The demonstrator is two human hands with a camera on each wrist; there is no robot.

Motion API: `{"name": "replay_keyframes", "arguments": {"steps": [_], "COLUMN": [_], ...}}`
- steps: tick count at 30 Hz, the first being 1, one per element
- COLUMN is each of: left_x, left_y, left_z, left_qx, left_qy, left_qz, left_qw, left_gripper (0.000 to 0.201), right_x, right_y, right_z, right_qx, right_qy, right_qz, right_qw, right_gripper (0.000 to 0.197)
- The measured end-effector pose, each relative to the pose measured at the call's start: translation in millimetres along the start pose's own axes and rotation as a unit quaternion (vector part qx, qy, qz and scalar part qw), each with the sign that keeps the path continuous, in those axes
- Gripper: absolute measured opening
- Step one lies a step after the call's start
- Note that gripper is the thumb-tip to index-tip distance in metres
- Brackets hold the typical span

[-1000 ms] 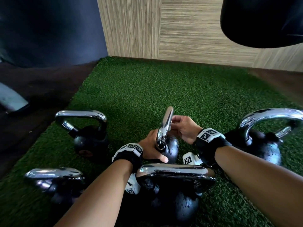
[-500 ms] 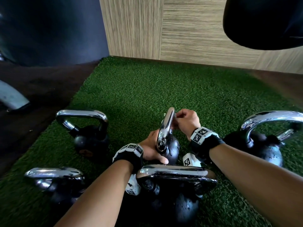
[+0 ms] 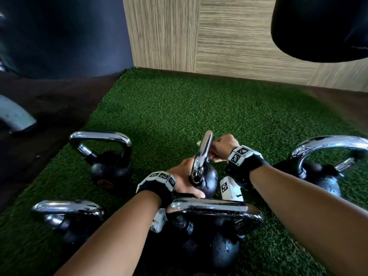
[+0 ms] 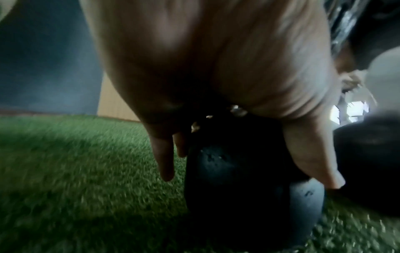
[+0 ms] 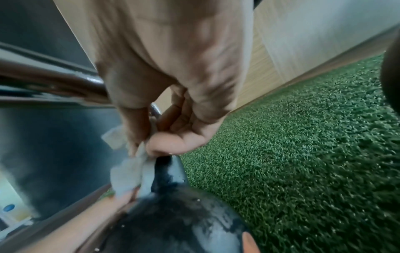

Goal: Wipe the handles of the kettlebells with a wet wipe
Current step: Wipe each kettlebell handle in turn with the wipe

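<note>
A small black kettlebell [image 3: 207, 180] with a chrome handle [image 3: 201, 156] stands on the green turf at centre. My left hand [image 3: 184, 180] cups its black ball [image 4: 238, 171] from the left, fingers and thumb curled round it. My right hand [image 3: 223, 146] holds a white wet wipe [image 5: 127, 174] pinched around the far side of the handle, thumb [image 5: 168, 142] pressing it on. A corner of the wipe [image 3: 199, 143] shows beyond the handle in the head view.
Other chrome-handled kettlebells stand around: one at left [image 3: 107, 162], one lower left [image 3: 69, 220], a large one nearest me [image 3: 213, 232], one at right [image 3: 322, 172]. A wooden wall [image 3: 229, 40] bounds the turf [image 3: 189, 108]. A black punching bag [image 3: 322, 26] hangs upper right.
My right hand has slid with the wipe along the handle, away from me and upward toward its top. The left hand stays on the ball.
</note>
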State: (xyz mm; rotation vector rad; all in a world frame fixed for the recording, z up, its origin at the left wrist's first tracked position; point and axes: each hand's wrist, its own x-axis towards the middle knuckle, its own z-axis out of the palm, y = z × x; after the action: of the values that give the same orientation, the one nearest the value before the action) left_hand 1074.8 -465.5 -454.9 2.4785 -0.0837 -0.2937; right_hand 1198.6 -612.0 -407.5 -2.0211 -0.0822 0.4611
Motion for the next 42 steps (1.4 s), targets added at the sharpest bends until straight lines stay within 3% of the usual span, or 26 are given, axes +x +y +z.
{"name": "replay_keyframes", "arguments": {"steps": [4,6,8,9,11,13,16,18,20,25,27,29,33,35,38,42], "left_x": [-2.5,-6.6,-8.9,-11.7,-18.1,-22.6,-27.2,-26.9,-24.9,-21.0,-24.3,-26.7,-42.9,-50.0,-58.3,-74.6], "left_y": [2.6,12.5,25.0,32.7,50.3,67.3,92.5,105.4,111.2,104.7,102.0,95.8,76.6,67.7,62.8,67.5], "left_z": [-21.8,-40.9,-63.9,-75.0,-92.0,-102.9,-105.4,-100.3,-95.2,-108.0,-116.8,-121.6,-108.0,-96.8,-92.8,-99.3], "left_qx": [0.066,0.121,0.135,0.116,0.049,0.042,0.180,0.274,0.282,0.221,0.228,0.280,0.362,0.326,0.246,0.161], "left_qy": [-0.075,-0.097,-0.065,-0.035,0.009,-0.006,-0.032,0.001,0.019,-0.018,-0.048,-0.040,0.080,0.112,0.110,0.083], "left_qz": [-0.025,-0.062,-0.087,-0.096,-0.120,-0.123,-0.108,-0.077,-0.051,-0.087,-0.085,-0.065,0.005,0.010,0.002,-0.005], "left_qw": [0.995,0.986,0.985,0.988,0.992,0.992,0.977,0.959,0.958,0.971,0.969,0.957,0.929,0.939,0.963,0.983], "left_gripper": [0.094,0.063,0.035,0.032,0.038,0.055,0.068,0.057,0.053,0.044,0.035,0.042,0.049,0.057,0.057,0.067], "right_x": [-8.3,-11.6,-14.9,-16.5,-21.2,-26.2,-36.9,-41.4,-47.0,-59.6,-65.6,-72.8,-96.7,-108.4,-122.9,-148.7], "right_y": [2.6,-4.3,-13.4,-17.3,-25.7,-31.9,-43.4,-48.2,-51.0,-59.5,-61.1,-61.0,-55.3,-51.8,-49.9,-57.5], "right_z": [-3.5,-4.8,-7.0,-9.1,-16.4,-23.0,-28.9,-29.4,-29.6,-32.8,-35.5,-40.4,-43.8,-44.9,-43.5,-44.0], "right_qx": [-0.049,-0.093,-0.152,-0.187,-0.258,-0.287,-0.397,-0.422,-0.418,-0.452,-0.480,-0.493,-0.547,-0.539,-0.503,-0.512], "right_qy": [-0.046,-0.050,-0.030,-0.007,0.040,0.056,0.013,-0.012,-0.015,-0.010,0.005,0.014,0.010,0.016,0.025,0.035], "right_qz": [0.008,-0.007,-0.014,-0.025,-0.082,-0.170,-0.272,-0.289,-0.284,-0.243,-0.215,-0.187,-0.155,-0.144,-0.119,-0.117], "right_qw": [0.998,0.994,0.988,0.982,0.962,0.941,0.877,0.859,0.863,0.858,0.851,0.850,0.822,0.830,0.856,0.850], "right_gripper": [0.019,0.015,0.013,0.013,0.005,0.026,0.060,0.058,0.043,0.014,0.016,0.019,0.026,0.025,0.024,0.028]}}
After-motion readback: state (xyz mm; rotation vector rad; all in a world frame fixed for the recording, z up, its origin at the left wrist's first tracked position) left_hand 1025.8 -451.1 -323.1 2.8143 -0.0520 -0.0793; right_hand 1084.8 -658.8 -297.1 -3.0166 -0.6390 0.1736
